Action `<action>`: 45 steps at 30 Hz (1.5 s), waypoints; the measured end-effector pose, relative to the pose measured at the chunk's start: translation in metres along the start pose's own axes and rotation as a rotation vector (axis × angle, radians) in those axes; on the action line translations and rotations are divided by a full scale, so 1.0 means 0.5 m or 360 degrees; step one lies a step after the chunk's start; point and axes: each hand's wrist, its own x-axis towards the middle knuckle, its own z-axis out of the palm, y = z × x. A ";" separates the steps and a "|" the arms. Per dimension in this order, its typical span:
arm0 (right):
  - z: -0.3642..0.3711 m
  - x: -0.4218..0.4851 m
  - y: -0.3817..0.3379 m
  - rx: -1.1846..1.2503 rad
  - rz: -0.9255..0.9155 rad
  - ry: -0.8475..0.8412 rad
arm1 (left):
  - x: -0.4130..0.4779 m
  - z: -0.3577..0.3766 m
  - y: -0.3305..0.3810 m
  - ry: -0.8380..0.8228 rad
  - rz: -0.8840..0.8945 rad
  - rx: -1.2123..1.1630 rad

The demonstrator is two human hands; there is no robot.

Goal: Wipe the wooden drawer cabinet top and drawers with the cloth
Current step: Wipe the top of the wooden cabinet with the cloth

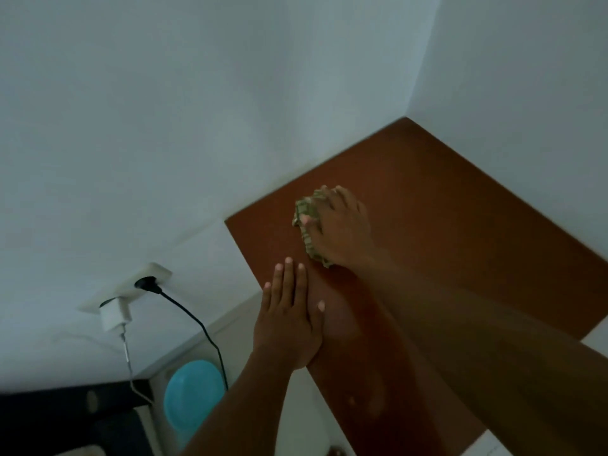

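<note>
- While your right hand (342, 225) presses the bunched cloth (307, 222) onto the cabinet top (460, 232) near its back-left corner, fingers curled over it for pressure.
- Your left hand (289, 311) lies open and flat, holding nothing, likely bracing you at the edge.

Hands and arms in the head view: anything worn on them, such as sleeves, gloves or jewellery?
Both forearms are bare as far as the frame shows, with no sleeves. The left hand and right hand are ungloved, with short, pale nails. No watch or bracelet shows; rings are too blurred to tell.
</note>
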 end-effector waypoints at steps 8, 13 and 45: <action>0.079 -0.030 0.040 -0.0268 0.0012 -0.0219 | 0.002 0.023 -0.018 0.0163 0.0065 -0.0012; 0.053 -0.117 0.073 -0.0333 0.0267 -0.0164 | -0.001 0.026 -0.017 0.0160 0.0057 0.0014; -0.101 -0.269 0.019 0.0320 0.0462 0.0577 | -0.146 -0.012 -0.045 -0.0178 0.0172 0.0153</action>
